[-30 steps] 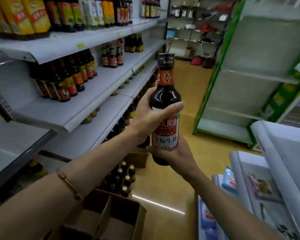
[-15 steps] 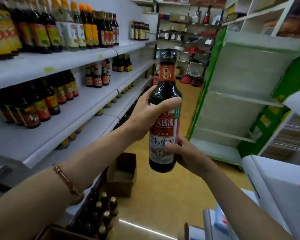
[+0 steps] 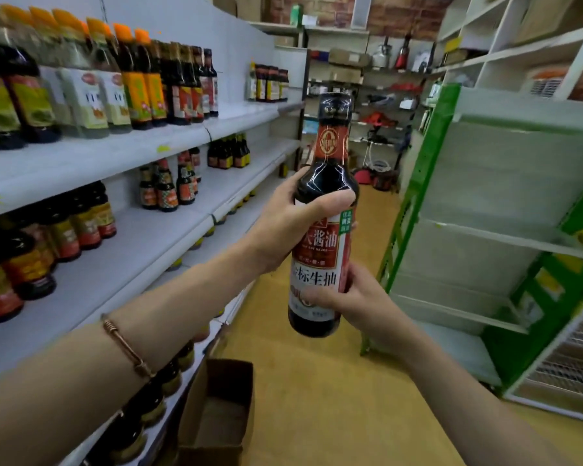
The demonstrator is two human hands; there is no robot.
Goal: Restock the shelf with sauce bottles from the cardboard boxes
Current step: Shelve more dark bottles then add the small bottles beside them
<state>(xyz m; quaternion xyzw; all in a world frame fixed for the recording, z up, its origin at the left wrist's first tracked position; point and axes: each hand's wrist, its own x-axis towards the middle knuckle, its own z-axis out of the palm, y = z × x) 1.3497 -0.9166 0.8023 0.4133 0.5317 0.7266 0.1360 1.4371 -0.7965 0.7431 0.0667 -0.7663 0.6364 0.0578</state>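
Sauce bottle [image 3: 320,237] held upright at centre frame, above the aisle floor [image 3: 317,398], not touching any shelf. Dark contents, red-and-white label facing the camera, dark cap near upper centre.

Left hand [image 3: 283,223] wrapped round the bottle's shoulder, thumb across the front just above the label, fingers behind. Bracelet [image 3: 127,348] on the left forearm at lower left. Right hand [image 3: 354,297] gripping the lower label from the right side, thumb on the front; bottle base showing below it.

White shelf unit [image 3: 148,237] along the left of the frame, front edges running diagonally toward upper centre. Top tier crowded with bottles [image 3: 138,85] up to the lip. Middle tier: dark bottles [image 3: 64,230] at far left, a small cluster [image 3: 167,183] further along, bare white board between them and along the front edge. Lower tiers show bottle caps just under the edges.

Open cardboard box [image 3: 219,412] on the floor at lower centre, just beside the shelf base, flaps up; inside looks bare, though only part shows.

Green-framed rack [image 3: 428,196] at right of frame, its boards bare. Yellow floor open between the two units, running back to cluttered shelving at upper centre.
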